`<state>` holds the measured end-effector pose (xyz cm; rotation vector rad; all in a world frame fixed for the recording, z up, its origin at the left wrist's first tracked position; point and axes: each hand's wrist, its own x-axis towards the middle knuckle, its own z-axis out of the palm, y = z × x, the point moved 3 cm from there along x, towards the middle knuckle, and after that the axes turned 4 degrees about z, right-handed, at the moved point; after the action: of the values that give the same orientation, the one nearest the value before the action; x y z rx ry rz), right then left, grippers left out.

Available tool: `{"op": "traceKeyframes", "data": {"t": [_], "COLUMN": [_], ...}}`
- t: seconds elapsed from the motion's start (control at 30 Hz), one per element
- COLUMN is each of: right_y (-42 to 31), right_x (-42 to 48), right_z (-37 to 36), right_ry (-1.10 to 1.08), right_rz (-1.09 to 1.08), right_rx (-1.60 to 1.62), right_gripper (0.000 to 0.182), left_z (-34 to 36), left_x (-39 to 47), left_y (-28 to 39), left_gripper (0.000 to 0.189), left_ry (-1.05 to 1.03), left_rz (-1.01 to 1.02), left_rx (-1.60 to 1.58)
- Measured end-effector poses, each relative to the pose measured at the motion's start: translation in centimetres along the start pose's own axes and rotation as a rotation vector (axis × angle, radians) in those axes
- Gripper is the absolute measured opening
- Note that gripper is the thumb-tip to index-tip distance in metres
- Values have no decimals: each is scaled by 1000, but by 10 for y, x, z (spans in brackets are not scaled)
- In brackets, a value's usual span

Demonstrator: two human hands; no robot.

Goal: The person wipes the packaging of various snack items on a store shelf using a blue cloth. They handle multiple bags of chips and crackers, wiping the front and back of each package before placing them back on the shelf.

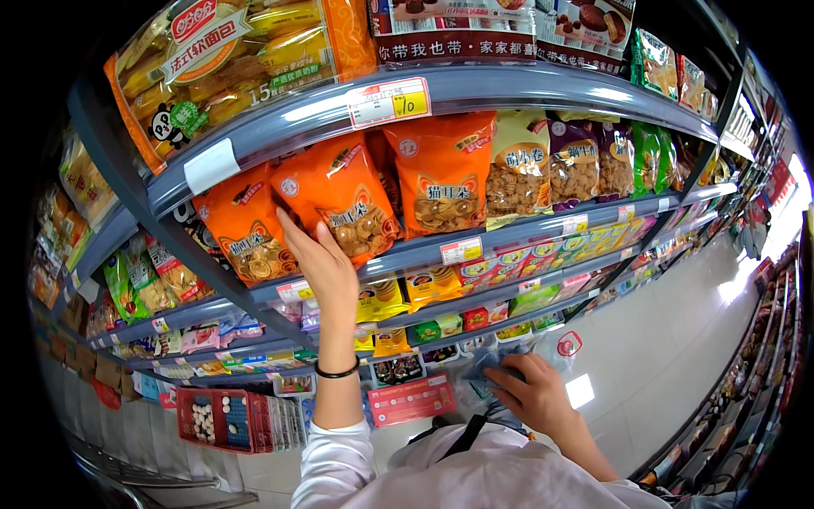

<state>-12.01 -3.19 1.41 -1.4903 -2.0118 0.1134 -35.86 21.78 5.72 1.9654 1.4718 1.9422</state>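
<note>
My left hand (331,277), with a black band on its wrist, reaches up to a shelf of snack bags. Its thumb lies against the front of a tilted orange snack bag (343,210). The fingers extend to the gap between this bag and another orange snack bag (251,235) on the left; whether they pinch the bag's edge is unclear. A further orange bag (445,184) stands upright to the right. Low before my body, my right hand (534,388) curls around crumpled blue-grey material (493,372), possibly cloth, with clear plastic around it.
Above, a shelf edge (509,83) carries a large bread bag (235,57) and price tags. Lower shelves hold yellow packs (432,286) and small boxes. A red plastic crate (184,413) with white egg-shaped items stands on the floor at left. Another stocked shelf (744,375) lines the right.
</note>
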Motion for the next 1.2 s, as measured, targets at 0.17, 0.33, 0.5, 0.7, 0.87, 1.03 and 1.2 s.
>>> {"op": "traceKeyframes", "data": {"t": [0.17,0.33,0.5,0.7,0.87,1.03,1.2], "right_y": [-12,-19,-8,-2,9,24,52], "right_x": [0,-2,-8,1,3,-5,-15], "right_z": [18,21,23,13,4,-8,-17], "right_ry": [-79,-115,-134,-149,-115,-135,-82], "right_rz": [-41,-61,-59,-138,-156,-139,-101], "right_rx": [15,35,23,74,109,120,129], "right_gripper": [37,35,33,34,34,38,34], "left_z": [13,23,22,23,21,29,36], "left_x": [-14,8,9,-12,-26,-27,-24], "left_y": [14,7,-4,-1,13,16,20], "left_gripper": [87,95,94,93,93,95,96], "left_ry": [11,-34,-118,-104,-118,-127,-119], "left_rz": [234,334,299,279,323,290,273], "left_rx": [132,160,64,140,284,291,307]}}
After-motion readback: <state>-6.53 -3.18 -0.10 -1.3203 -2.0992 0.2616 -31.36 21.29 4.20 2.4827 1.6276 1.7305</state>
